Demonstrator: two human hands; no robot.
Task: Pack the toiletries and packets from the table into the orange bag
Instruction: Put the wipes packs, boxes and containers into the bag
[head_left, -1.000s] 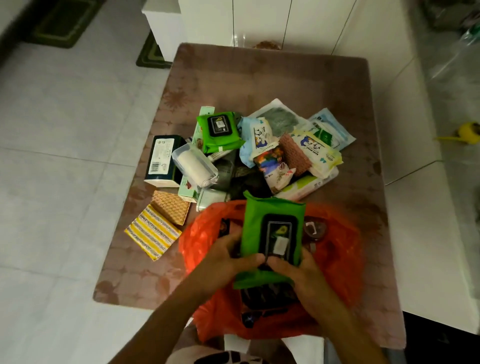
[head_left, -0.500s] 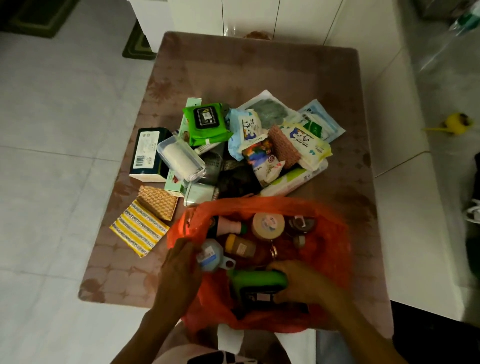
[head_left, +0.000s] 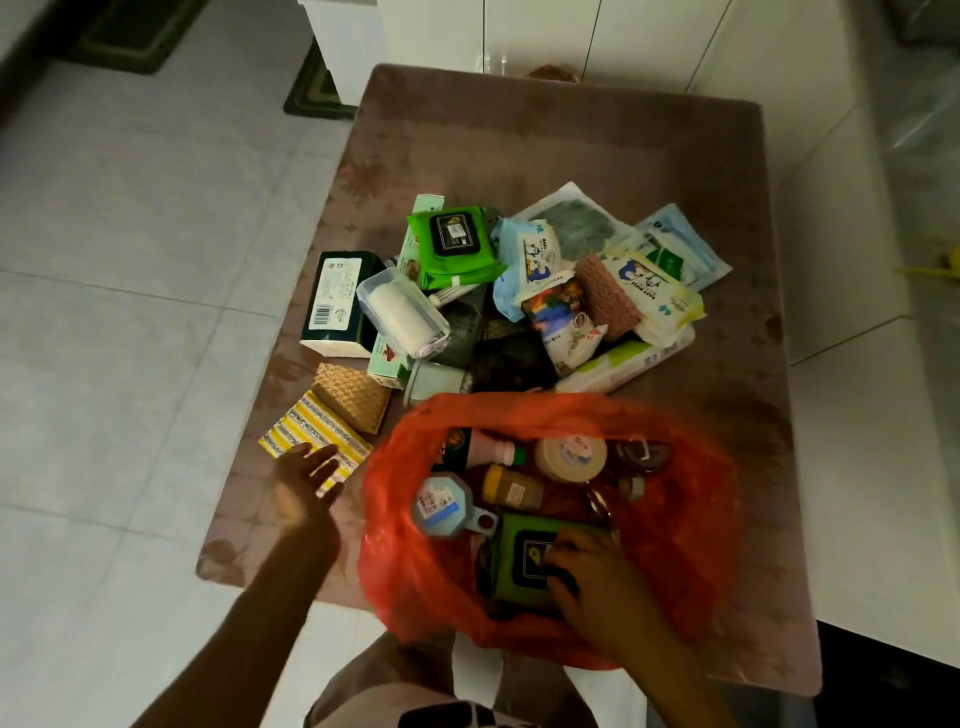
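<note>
Head view looks down on the brown patterned table (head_left: 545, 135), where most packets lie heaped beyond my crinkled orange plastic bag (head_left: 691, 519). Inside it my right hand (head_left: 592, 582) curls over the green wipes pack with the black lid (head_left: 524, 561), settling it. My left hand (head_left: 304, 488), fingers spread and holding nothing, reaches for the yellow striped flat packet (head_left: 317, 431); next I should pinch its edge.

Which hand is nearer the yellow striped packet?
Left. The left hand reaches out with its fingers over the yellow striped packet's near edge; the right hand is inside the orange bag, on a green wipes pack.
</note>
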